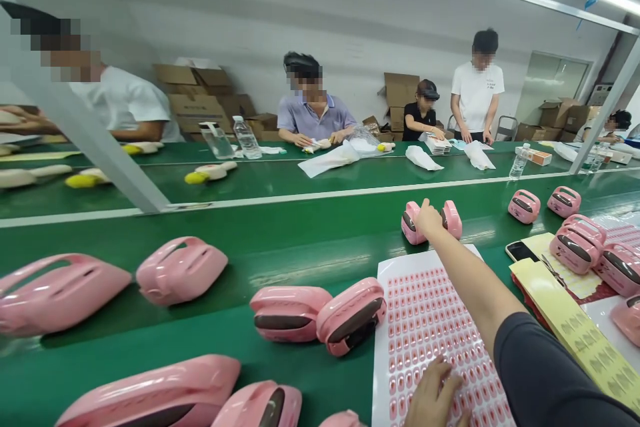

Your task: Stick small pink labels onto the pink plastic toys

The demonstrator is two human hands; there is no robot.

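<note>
My right hand [429,219] reaches far out across the green belt, its fingers closed at a small pink handled case [412,225] with a dark panel. A second such pink case [453,219] stands just right of that hand. The fingertips are partly hidden. My left hand [434,392] is low in view, fingers apart, over a white sheet of small pink oval stickers [413,320] in rows. I cannot tell whether it touches the sheet. Left of the sheet, two pink cases [291,303] lie against each other.
More pink cases [183,270] lie at left and others [580,243] at right, near a phone [521,251], tweezers [553,271] and a yellow sticker strip [575,320]. Behind a white rail [300,195], several people work among bottles [246,137] and cream-and-yellow pieces [210,172]. A metal post [100,120] slants at left.
</note>
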